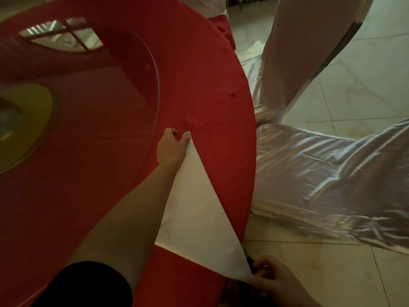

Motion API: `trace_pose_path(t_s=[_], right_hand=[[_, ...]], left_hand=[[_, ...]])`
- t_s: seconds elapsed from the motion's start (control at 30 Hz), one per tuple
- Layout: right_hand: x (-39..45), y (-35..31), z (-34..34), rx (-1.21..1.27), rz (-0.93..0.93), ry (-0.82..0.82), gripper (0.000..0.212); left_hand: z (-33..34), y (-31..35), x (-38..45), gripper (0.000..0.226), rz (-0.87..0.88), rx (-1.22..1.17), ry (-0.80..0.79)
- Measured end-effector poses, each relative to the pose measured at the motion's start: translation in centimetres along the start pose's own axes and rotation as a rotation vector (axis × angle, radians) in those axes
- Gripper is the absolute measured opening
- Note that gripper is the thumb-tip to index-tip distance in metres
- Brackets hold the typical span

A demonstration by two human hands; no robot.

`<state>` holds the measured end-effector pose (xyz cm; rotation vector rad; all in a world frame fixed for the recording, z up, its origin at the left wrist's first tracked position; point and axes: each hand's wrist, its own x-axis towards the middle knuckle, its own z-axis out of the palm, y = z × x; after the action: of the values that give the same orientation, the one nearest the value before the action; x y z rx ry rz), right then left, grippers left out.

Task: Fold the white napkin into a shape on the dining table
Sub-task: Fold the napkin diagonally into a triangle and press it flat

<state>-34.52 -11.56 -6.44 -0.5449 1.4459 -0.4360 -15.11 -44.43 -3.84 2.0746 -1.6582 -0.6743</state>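
One white napkin (194, 209), a triangle on the red worktop (110, 151): left hand (171, 146) pinches its 12 o'clock corner, right hand (273, 281) its 5 o'clock corner.

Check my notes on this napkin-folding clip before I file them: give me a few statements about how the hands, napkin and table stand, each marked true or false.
1. The white napkin lies as a triangle on the red tablecloth. True.
2. The left hand holds the napkin's far tip. True.
3. The right hand rests flat on the middle of the napkin. False: it pinches the near corner at the table's edge.
4. The napkin lies on the glass turntable. False: it lies on the cloth, nearer the person than the turntable.
5. Chairs in shiny covers stand to the right of the table. True.
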Motion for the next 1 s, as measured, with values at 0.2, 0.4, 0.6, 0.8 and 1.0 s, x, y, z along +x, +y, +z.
trace_pose_path(t_s=[0.2,0.4,0.6,0.8,1.0], right_hand=[[-0.7,-1.5,-0.4,-0.224,-0.077,0.058,0.022],[-2.1,-4.8,-1.7,-0.639,-0.29,0.165,0.008],[0.0,-12.1,2.9,-1.041,-0.832,-0.038,0.029],[8.1,-16.7,11.1,-1.401,-1.112,-0.378,0.057],[12.8,-18.1,11.5,-1.676,-1.292,-0.477,0.064]], left_hand=[[-1.8,-0.9,-8.6,0.029,0.325,0.033,0.144],[-0.8,-6.9,-22.3,0.057,0.259,0.322,0.07],[-1.1,-7.8,-23.2,0.071,0.004,0.373,0.094],[0.0,-7.8,-23.1,0.07,-0.103,0.51,-0.032],[0.4,-7.9,-22.9,0.091,-0.295,0.494,0.029]])
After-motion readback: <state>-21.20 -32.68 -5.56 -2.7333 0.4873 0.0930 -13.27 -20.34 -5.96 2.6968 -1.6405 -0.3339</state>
